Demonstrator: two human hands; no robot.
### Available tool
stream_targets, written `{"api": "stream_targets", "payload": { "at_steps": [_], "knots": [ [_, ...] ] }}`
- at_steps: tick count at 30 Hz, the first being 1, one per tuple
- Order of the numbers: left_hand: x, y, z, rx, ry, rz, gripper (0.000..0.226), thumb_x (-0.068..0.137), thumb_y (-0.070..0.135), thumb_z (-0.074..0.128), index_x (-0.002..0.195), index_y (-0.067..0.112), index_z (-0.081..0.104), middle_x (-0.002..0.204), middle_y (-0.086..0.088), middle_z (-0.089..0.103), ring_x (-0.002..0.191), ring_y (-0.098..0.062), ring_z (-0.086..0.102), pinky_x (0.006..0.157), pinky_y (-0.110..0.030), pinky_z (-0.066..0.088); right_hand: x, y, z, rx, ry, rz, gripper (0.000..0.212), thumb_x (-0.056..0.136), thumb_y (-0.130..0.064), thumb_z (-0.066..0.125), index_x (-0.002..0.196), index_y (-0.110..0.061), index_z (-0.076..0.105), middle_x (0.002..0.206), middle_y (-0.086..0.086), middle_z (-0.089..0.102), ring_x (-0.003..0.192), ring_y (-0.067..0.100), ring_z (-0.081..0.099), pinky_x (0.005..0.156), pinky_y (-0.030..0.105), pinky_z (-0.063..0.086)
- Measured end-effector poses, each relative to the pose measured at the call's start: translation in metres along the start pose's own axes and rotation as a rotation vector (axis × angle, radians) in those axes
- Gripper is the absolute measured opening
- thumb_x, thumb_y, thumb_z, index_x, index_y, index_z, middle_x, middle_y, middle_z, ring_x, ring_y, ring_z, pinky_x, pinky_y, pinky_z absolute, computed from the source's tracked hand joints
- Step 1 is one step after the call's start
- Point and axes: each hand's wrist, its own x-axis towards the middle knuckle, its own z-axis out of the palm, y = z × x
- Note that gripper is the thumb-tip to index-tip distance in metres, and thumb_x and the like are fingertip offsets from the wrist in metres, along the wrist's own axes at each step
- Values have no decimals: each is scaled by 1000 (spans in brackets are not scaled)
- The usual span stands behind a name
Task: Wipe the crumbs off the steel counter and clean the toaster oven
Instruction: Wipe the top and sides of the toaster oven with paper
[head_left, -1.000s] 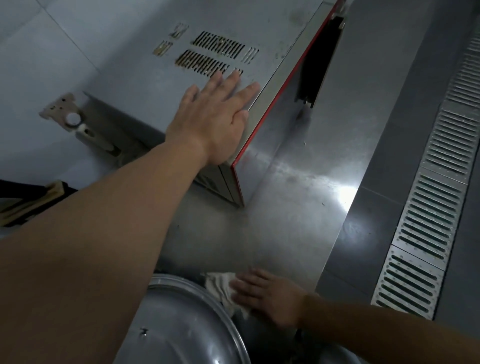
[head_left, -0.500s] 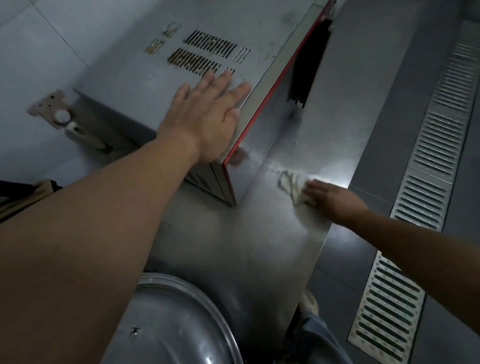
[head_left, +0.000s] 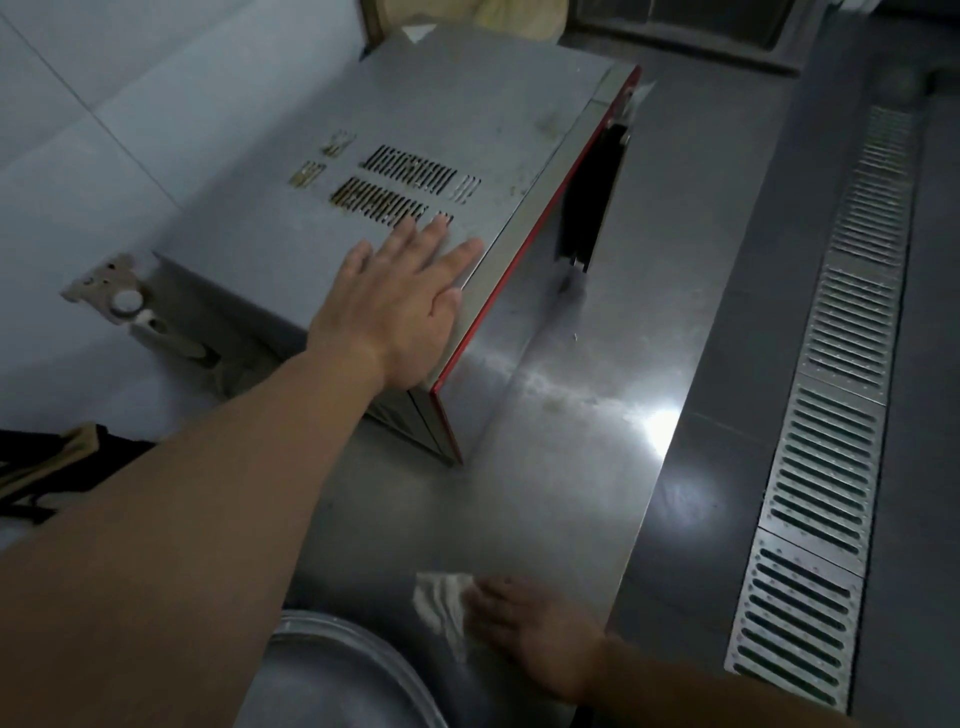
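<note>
The toaster oven (head_left: 457, 130), a grey steel box with vent slots and a red front edge, stands on the steel counter (head_left: 545, 467) against the wall. My left hand (head_left: 400, 306) lies flat, fingers spread, on its top near the front corner. My right hand (head_left: 524, 629) presses a white cloth (head_left: 439, 597) flat on the counter near the front edge, beside a round lid. A faint smear and specks (head_left: 566, 389) show on the counter in front of the oven.
A round steel lid (head_left: 353, 670) sits at the bottom. A metal bracket (head_left: 111, 293) hangs on the tiled wall left of the oven. Right of the counter, on the dark floor, runs a slotted drain grate (head_left: 831, 415).
My right hand has dragged the cloth back along the counter from in front of the oven toward me, next to the lid. My left hand stays on the oven top.
</note>
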Motion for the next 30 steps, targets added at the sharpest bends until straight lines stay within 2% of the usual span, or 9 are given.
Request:
{"api": "stream_targets", "payload": {
  "at_steps": [2,5,8,11,14,17,20,26,30],
  "knots": [
    [0,-1,1,-6,6,-5,54,102,42,18,154,47,3,165,12,-3,151,-12,-5,122,-48,4,-7,16,-14,-124,-98,-70,51,108,-36,15,125,-45,62,140,-22,51,133,1,39,113,18,28],
    [0,-1,1,-5,1,-11,54,101,43,17,153,48,1,165,13,-4,151,-12,-7,122,-48,4,-4,72,-42,-239,26,-394,30,106,-21,42,124,-20,65,137,0,58,132,20,47,114,30,33],
    [-1,0,0,-4,-7,-18,55,100,45,13,153,49,0,164,14,-6,151,-11,-7,123,-46,3,4,130,-90,-244,114,-329,35,106,-25,37,122,-18,67,131,1,63,123,23,58,103,33,47],
    [-1,0,-2,-8,-17,-25,59,95,48,8,153,49,1,164,15,-6,151,-10,-7,123,-46,3,10,172,-152,-154,58,103,38,104,-35,38,129,-25,64,138,-3,58,124,19,57,101,22,42],
    [-1,1,-2,-22,-17,-36,59,94,49,8,153,50,1,164,16,-6,151,-9,-8,123,-45,3,11,206,-200,-46,-116,613,31,95,-38,54,123,-30,66,129,-1,62,114,23,60,94,29,48],
    [-2,2,-4,-36,-21,-50,56,98,47,12,153,50,4,164,16,-6,151,-9,-8,123,-45,3,17,222,-220,138,74,967,26,91,-39,57,97,-18,70,97,7,69,91,29,63,75,32,50],
    [-3,3,-8,-24,-37,-60,53,102,43,17,153,49,2,164,15,-7,151,-9,-9,122,-46,2,34,213,-228,453,367,1128,22,89,-31,57,83,-16,72,76,8,69,72,30,63,62,36,50],
    [-5,6,-14,-48,-61,-61,54,101,42,16,154,46,3,165,13,-7,151,-12,-11,122,-48,-1,73,143,-276,891,973,1027,22,90,-29,57,89,-14,72,72,9,67,64,25,60,57,36,44],
    [-5,7,-17,-93,-84,-49,54,102,43,18,155,43,7,165,11,-6,151,-12,-11,122,-46,-4,95,94,-346,753,1206,857,15,91,-23,50,93,-22,65,71,-5,58,62,7,49,56,27,38]
  ]
}}
